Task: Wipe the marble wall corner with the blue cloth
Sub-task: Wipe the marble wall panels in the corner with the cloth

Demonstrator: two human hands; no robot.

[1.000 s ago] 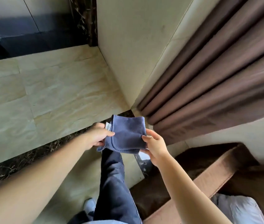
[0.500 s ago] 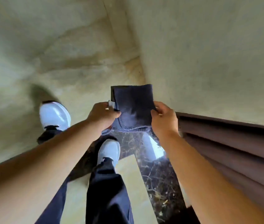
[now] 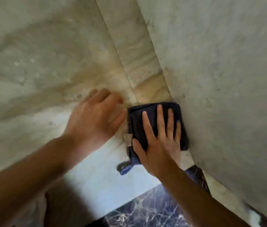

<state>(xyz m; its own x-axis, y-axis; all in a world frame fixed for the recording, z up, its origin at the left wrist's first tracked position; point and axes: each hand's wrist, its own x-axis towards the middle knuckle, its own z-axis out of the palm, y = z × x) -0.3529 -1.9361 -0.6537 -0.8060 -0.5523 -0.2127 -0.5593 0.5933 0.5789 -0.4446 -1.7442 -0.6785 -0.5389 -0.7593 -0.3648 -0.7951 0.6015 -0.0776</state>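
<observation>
At the near edge, two bare forearms reach forward from the bottom of the view. Between them lies a patch of dark polished floor with white veins [image 3: 147, 210], and just beyond it a paler glossy strip of floor [image 3: 106, 176].

The right hand [image 3: 159, 145] lies flat with its fingers spread, palm pressed onto the folded dark blue cloth [image 3: 137, 122]; it does not pinch or wrap the cloth but pins it against the stone. The cloth sits in the corner, its right edge touching the grey-beige wall panel on the right [image 3: 227, 79]. A small pale tag [image 3: 128, 139] sticks out at the cloth's near left side, and a lighter blue fold hangs below the hand.

The left hand [image 3: 96, 115] is just left of the cloth, blurred, with fingers loosely curled and holding nothing; whether its fingertips touch the cloth's edge cannot be told. It rests over the cream marble wall surface with tan streaks [image 3: 39, 71].

Farther off, a narrow veined marble strip [image 3: 134, 51] runs away from the cloth between the left surface and the right panel, forming the corner.
</observation>
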